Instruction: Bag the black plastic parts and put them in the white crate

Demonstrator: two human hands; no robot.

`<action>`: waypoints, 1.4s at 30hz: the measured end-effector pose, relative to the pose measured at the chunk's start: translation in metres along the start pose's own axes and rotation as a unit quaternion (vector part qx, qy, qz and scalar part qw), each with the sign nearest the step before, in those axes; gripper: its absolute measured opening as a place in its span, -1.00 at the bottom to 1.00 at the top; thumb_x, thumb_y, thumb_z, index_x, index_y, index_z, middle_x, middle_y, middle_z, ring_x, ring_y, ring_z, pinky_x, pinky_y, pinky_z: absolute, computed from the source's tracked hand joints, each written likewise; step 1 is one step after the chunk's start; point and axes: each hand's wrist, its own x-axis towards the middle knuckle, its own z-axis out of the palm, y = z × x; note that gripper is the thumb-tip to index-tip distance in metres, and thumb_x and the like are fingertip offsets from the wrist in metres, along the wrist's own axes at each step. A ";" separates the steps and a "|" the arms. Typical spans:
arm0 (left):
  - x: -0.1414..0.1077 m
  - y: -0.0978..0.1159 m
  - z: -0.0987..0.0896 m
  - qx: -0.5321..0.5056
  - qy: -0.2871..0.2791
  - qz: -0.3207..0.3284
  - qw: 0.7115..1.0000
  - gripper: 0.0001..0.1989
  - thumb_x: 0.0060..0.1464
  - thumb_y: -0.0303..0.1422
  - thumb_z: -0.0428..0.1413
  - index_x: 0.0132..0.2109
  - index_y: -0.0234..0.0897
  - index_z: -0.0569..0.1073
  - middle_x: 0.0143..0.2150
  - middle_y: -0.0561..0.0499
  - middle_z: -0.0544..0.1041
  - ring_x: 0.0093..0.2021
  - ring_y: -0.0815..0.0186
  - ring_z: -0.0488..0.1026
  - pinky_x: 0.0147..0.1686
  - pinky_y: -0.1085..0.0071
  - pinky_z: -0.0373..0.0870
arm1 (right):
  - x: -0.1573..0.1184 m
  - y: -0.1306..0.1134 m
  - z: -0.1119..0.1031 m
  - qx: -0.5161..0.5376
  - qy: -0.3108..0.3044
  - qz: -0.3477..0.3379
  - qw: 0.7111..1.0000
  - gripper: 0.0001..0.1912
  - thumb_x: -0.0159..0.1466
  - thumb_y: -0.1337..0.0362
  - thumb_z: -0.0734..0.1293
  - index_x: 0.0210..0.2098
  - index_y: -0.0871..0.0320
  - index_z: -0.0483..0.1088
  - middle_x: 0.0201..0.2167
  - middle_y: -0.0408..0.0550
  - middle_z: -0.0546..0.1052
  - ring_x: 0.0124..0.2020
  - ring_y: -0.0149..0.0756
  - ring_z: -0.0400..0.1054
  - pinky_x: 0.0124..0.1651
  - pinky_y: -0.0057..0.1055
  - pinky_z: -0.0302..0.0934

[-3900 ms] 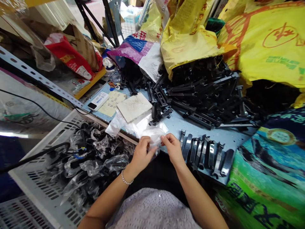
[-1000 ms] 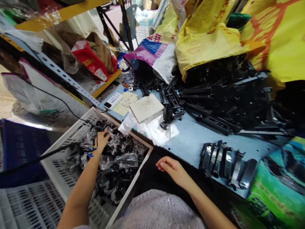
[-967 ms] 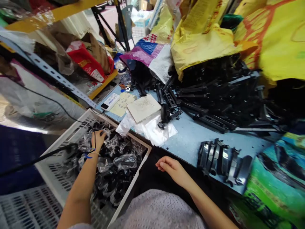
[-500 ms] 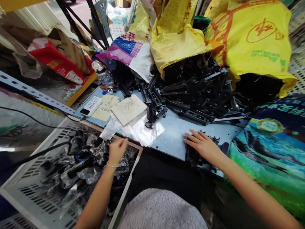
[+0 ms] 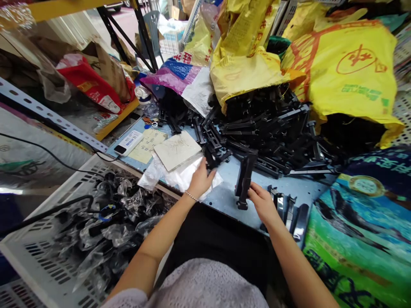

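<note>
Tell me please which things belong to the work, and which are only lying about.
In use: left hand on clear plastic bag; right hand at upright black plastic part; bagged parts in white crate.
Lying about: red bag, yellow sacks, paper note.

matt black plastic brackets (image 5: 266, 128) are lying heaped at 12 o'clock, glossy clear film bags (image 5: 109, 235) are crumpling at 8 o'clock, rough woven yellow sacks (image 5: 340, 72) are sagging at 1 o'clock

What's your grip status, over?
Left grip on clear plastic bag; right grip on upright black plastic part; more black parts piled behind.
</note>
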 end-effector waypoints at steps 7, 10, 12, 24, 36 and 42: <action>0.006 0.046 0.077 -0.126 -0.133 0.062 0.981 -0.36 0.20 -0.36 0.05 0.38 -0.36 0.09 0.07 -0.26 0.53 -0.02 0.10 0.53 0.04 0.18 0.40 | 0.007 -0.004 0.002 0.129 0.055 -0.004 0.990 -0.66 0.29 0.01 0.29 -0.09 0.09 0.48 -0.14 0.04 0.60 -0.08 -0.08 0.48 -0.16 -0.21 0.42; -0.015 0.034 0.050 -0.121 -0.092 0.099 0.983 -0.58 0.24 -0.37 0.00 0.22 -0.25 0.36 0.07 -0.15 0.54 -0.02 0.16 0.52 0.06 0.21 0.41 | 0.001 0.000 -0.006 0.148 0.053 0.024 0.987 -0.66 0.28 0.00 0.31 -0.13 0.09 0.49 -0.18 0.04 0.61 -0.08 -0.04 0.49 -0.15 -0.18 0.42; -0.031 0.015 0.022 -0.071 -0.003 0.097 0.993 -0.63 0.26 -0.35 -0.01 0.18 -0.24 0.39 0.10 -0.17 0.50 0.06 0.14 0.46 0.12 0.15 0.37 | -0.007 0.003 -0.008 0.170 0.047 0.048 0.983 -0.67 0.25 0.00 0.35 -0.14 0.09 0.50 -0.20 0.04 0.62 -0.10 -0.04 0.50 -0.14 -0.17 0.41; -0.049 -0.051 0.013 -0.143 0.153 -0.027 0.977 -0.78 0.24 -0.42 -0.05 0.02 -0.27 0.28 -0.01 -0.13 0.31 -0.14 0.32 0.44 -0.23 0.31 0.53 | 0.100 -0.005 0.060 0.193 0.006 0.001 0.981 -0.59 0.09 -0.11 0.39 -0.41 0.13 0.51 -0.40 -0.05 0.62 -0.17 -0.13 0.48 -0.12 -0.27 0.32; -0.058 -0.028 -0.007 0.231 -0.067 0.179 0.954 -0.60 0.13 -0.18 0.18 0.06 -0.28 0.45 0.12 -0.21 0.41 0.04 0.05 0.39 0.01 0.11 0.41 | 0.121 -0.030 0.037 0.209 -0.005 0.032 0.977 -0.63 0.04 -0.06 0.43 -0.43 0.14 0.46 -0.41 -0.05 0.62 -0.20 -0.16 0.49 -0.18 -0.32 0.35; -0.074 -0.036 -0.020 0.221 -0.084 0.195 0.952 -0.74 0.17 -0.38 0.14 0.01 -0.32 0.46 0.16 -0.26 0.40 0.11 0.05 0.40 0.04 0.13 0.42 | 0.065 -0.022 0.027 0.266 -0.034 0.090 0.959 -0.65 0.09 -0.02 0.46 -0.36 0.15 0.50 -0.35 -0.02 0.62 -0.24 -0.15 0.52 -0.13 -0.23 0.40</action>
